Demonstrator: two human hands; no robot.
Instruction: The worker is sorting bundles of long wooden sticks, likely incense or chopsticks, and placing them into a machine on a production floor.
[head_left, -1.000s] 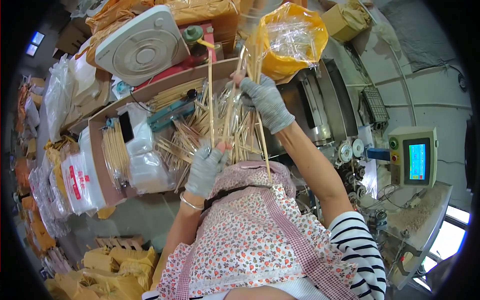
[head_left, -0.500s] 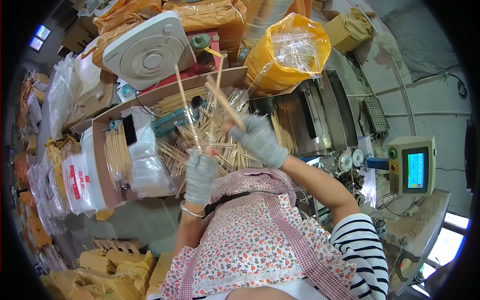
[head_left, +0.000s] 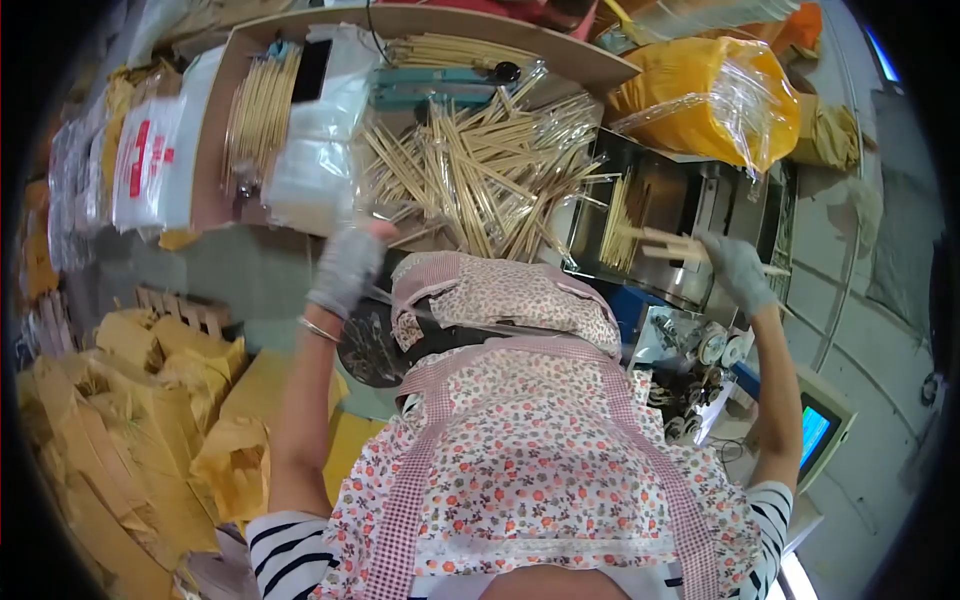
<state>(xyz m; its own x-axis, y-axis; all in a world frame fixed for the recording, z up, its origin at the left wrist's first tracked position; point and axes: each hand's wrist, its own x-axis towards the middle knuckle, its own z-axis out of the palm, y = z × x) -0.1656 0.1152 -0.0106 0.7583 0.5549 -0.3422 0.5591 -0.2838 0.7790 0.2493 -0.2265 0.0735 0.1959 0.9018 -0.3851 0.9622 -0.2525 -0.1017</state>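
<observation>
Has shifted work from pile (head_left: 465, 190) to machine (head_left: 655, 190), clamping sticks (head_left: 665, 243) in right hand (head_left: 738, 272); cannot tell grip of blurred left hand (head_left: 345, 268)

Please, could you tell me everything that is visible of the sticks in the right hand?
The sticks are slender, straight, pale tan and look wooden. Several lie roughly level in the gloved right hand, slightly spread, with their longer ends pointing left. They appear above the metal machine, beside more sticks there; whether they touch those is unclear. Blur hides their number.
</observation>
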